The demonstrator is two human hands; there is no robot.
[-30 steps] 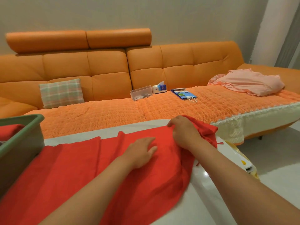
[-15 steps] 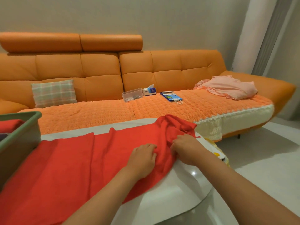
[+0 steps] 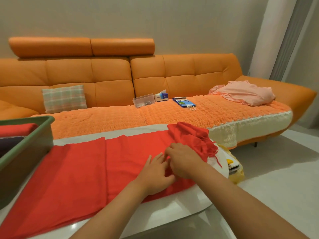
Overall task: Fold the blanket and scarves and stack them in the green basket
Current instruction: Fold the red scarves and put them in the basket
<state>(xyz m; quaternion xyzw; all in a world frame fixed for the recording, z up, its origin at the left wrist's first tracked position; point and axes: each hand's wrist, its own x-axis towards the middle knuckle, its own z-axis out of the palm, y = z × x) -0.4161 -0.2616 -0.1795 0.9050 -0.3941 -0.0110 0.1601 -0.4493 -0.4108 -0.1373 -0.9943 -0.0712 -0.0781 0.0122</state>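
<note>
While the red scarf (image 3: 82, 169) lies spread along the white desk (image 3: 172, 202), we note both hands at its right end. Left hand (image 3: 155, 171) — fingers fairly straight, laid flat on the cloth, pressing it down. Right hand (image 3: 183, 160) is just beside it, touching it, with fingers curled in and pinching a small fold of the scarf between the two hands.

Beyond the right hand the scarf's end is bunched up, with loose fringe threads (image 3: 210, 147) trailing over the desk's edge.

The green basket (image 3: 31, 144) stands at the desk's left end. Whether its near corner rests on the scarf, we cannot tell. Inside it are a folded red cloth (image 3: 16, 129) and something dark (image 3: 8, 144) beside that.

Behind the desk is an orange sofa (image 3: 112, 73) carrying a plaid cushion (image 3: 64, 98), a clear plastic box (image 3: 143, 100), a tissue box (image 3: 161, 96), a blue printed bag (image 3: 183, 102) and a heap of pink cloth (image 3: 245, 93). Tissue box and bag both bear print — too small for us to read.

A yellow object (image 3: 237, 173) sits low by the desk's right end.
</note>
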